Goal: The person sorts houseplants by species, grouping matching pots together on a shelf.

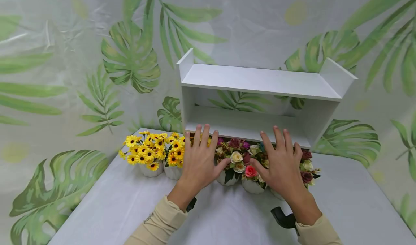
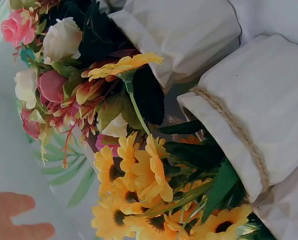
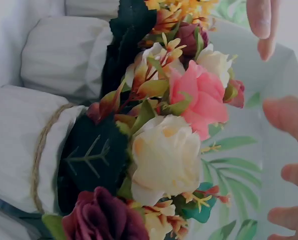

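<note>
Both hands are held out, palms down and fingers spread, over a row of potted artificial flowers. The left hand (image 1: 199,163) is beside yellow daisy-like flowers (image 1: 144,153), and part of it hides pots behind it. The right hand (image 1: 282,171) is above mixed roses, among them a pink rose (image 1: 251,171) and a cream rose (image 3: 164,160). Neither hand holds anything; whether fingertips touch the shelf edge I cannot tell. In the left wrist view, a white pot wrapping (image 2: 259,105) is tied with twine. Fingers (image 3: 286,115) show at the right wrist view's edge.
Behind the flowers stands a white two-tier shelf (image 1: 260,80) with raised side panels. A white cloth (image 1: 130,205) covers the table. A leaf-patterned curtain (image 1: 81,50) hangs at the back. A black strap mount (image 1: 283,218) sits by the right wrist.
</note>
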Available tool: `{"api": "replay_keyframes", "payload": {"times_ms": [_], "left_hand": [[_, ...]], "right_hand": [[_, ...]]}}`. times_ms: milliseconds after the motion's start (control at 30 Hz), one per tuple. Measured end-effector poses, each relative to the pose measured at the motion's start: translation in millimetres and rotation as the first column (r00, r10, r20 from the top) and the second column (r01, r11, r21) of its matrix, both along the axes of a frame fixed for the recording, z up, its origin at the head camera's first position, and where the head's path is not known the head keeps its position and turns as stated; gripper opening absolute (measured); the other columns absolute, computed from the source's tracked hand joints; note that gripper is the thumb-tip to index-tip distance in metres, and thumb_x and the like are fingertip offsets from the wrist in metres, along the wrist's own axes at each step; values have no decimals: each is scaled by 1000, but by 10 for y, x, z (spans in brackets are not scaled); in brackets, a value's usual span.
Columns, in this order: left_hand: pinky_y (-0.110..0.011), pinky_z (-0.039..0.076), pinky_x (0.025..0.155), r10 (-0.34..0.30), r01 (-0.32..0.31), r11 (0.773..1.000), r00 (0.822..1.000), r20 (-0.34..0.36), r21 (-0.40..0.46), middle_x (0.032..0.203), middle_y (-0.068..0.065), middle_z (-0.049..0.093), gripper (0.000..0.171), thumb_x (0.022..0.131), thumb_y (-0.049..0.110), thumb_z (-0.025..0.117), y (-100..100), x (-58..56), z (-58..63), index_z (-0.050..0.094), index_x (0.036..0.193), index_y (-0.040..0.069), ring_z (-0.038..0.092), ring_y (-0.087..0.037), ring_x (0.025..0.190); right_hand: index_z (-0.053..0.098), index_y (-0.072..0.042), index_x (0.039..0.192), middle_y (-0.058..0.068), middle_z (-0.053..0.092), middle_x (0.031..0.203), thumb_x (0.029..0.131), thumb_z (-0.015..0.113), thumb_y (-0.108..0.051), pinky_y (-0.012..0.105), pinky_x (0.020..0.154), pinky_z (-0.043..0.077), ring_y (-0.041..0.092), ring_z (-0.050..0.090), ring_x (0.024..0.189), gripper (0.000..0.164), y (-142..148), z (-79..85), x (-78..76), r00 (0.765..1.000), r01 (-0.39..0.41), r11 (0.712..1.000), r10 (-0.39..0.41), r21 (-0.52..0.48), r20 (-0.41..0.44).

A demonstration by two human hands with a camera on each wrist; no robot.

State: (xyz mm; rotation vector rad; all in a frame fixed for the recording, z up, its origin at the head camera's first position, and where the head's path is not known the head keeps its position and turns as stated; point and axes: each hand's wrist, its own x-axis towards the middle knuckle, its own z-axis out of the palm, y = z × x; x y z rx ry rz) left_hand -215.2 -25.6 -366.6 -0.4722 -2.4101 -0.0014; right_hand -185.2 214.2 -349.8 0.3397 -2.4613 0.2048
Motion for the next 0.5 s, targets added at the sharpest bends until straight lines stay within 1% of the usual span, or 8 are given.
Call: {"api": "replay_keyframes", "payload": {"times_ms": [133, 233, 300, 367, 433, 500], "left_hand": [[-60, 34, 114, -58, 58, 998, 996, -71, -1, 156, -14, 42, 80, 88, 70, 56, 0, -28, -2, 48, 146, 15, 37, -35, 146], [-59, 37, 113, -136, 142, 989, 985, -102, 51, 151, -13, 48, 72, 87, 60, 66, -15, -42, -20, 54, 141, 13, 42, -33, 142], [-59, 38, 113, -201, 212, 970, 974, -101, 116, 148, -12, 51, 66, 86, 52, 71, -26, -39, -27, 57, 137, 12, 45, -33, 140], [-58, 39, 112, -260, 274, 945, 961, -96, 176, 145, -11, 54, 59, 86, 44, 74, -35, -26, -21, 60, 133, 11, 47, -32, 138], [-57, 39, 112, -300, 313, 923, 950, -90, 222, 143, -11, 57, 55, 86, 39, 76, -42, -5, -6, 62, 131, 10, 49, -32, 137], [-57, 40, 112, -327, 340, 908, 940, -96, 246, 141, -11, 59, 53, 86, 35, 77, -43, 11, 15, 63, 130, 9, 50, -33, 136]], "right_hand": [[53, -7, 140, 26, 45, 147, 82, 78, -34, 75, 100, 28, 49, 32, 141, 69, 7, 30, -5, 999, -20, 998, 18, -53, -48], [62, -3, 128, 24, 59, 133, 82, 79, -25, 73, 99, 34, 47, 42, 134, 53, 13, 48, -5, 994, -69, 989, 57, -132, -89], [67, -1, 120, 22, 65, 124, 82, 79, -18, 71, 98, 38, 46, 49, 128, 44, 19, 62, -1, 989, -111, 976, 89, -190, -120], [70, 0, 114, 22, 68, 118, 80, 80, -12, 68, 97, 42, 45, 54, 121, 37, 27, 76, 7, 982, -145, 962, 112, -233, -149], [71, 1, 111, 21, 69, 115, 80, 79, -9, 63, 97, 44, 44, 57, 116, 33, 41, 88, 15, 977, -169, 952, 128, -256, -169], [71, 1, 110, 21, 68, 114, 81, 79, -7, 60, 96, 45, 43, 57, 113, 31, 59, 99, 23, 976, -178, 947, 134, -269, -175]]}}
